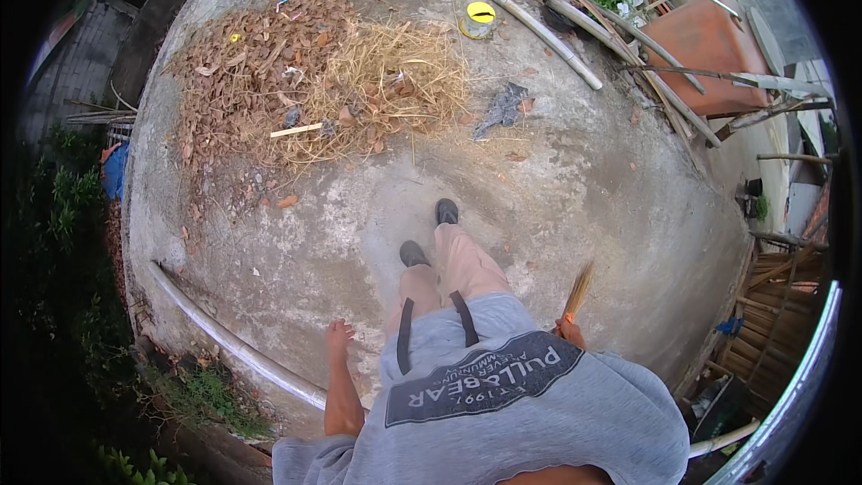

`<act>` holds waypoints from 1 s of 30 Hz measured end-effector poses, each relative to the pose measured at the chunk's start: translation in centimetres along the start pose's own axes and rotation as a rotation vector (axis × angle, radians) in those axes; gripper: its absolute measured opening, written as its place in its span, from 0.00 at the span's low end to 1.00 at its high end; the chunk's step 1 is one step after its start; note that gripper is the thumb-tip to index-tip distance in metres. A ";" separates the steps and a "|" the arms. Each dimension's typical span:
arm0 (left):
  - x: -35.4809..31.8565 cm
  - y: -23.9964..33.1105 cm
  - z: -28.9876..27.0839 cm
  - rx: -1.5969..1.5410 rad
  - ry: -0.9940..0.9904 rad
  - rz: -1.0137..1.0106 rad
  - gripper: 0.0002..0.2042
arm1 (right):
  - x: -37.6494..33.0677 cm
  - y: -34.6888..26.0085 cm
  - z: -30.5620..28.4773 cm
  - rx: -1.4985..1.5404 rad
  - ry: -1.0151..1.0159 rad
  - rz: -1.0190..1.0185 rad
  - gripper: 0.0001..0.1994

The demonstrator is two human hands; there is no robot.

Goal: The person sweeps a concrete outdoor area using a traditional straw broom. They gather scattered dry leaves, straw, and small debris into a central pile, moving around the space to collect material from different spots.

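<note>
My right hand (571, 334) hangs at my right side, closed round a stick broom (580, 291). The broom's tan bristles point away from me, and something orange shows at their base by my fingers. My shirt hides part of that hand and forearm. On the other side my left hand (340, 334) hangs over the concrete with loose fingers and nothing in it. Ahead of my feet lies a wide pile of brown dry leaves (238, 81) and yellow straw (395, 81), with a pale wooden strip (296, 130) and bits of litter on it.
A crumpled dark plastic scrap (503, 110) and a container with a yellow rim (479, 20) lie right of the pile. Pale poles (543, 38) and an orange-brown tub (705, 58) line the far right. A long pole (233, 337) lies near the left edge, beside greenery.
</note>
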State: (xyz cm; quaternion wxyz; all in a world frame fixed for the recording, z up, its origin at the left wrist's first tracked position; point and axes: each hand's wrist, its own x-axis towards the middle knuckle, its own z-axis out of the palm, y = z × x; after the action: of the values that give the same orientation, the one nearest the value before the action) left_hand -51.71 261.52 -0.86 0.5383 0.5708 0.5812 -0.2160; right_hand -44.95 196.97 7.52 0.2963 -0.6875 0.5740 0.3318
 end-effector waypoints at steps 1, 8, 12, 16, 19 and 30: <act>0.9 1.2 1.0 0.087 -0.055 -0.037 0.19 | -0.9 2.8 -0.8 0.172 -0.131 0.057 0.15; 0.8 12.9 8.4 0.307 -0.150 -0.021 0.27 | -0.6 -3.5 7.4 0.068 -0.212 0.141 0.11; 3.6 19.2 13.5 0.688 -0.080 0.081 0.38 | 5.1 -12.5 12.9 0.286 -0.243 -0.046 0.07; 5.4 22.5 16.9 0.774 -0.024 0.152 0.45 | 12.5 -25.6 16.5 0.436 -0.178 -0.221 0.06; 9.3 23.5 17.8 0.907 0.032 0.086 0.48 | 19.8 -34.4 18.5 0.528 -0.145 -0.298 0.07; 15.7 32.8 15.3 1.030 0.201 0.092 0.36 | 17.9 -60.4 42.6 -0.035 -0.379 -0.646 0.10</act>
State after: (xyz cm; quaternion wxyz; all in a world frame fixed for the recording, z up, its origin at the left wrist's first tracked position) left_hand -12.93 263.37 -7.65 0.1383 0.8043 0.4228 -0.3939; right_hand 11.78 229.95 -30.90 0.4747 -0.7645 0.2567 0.3525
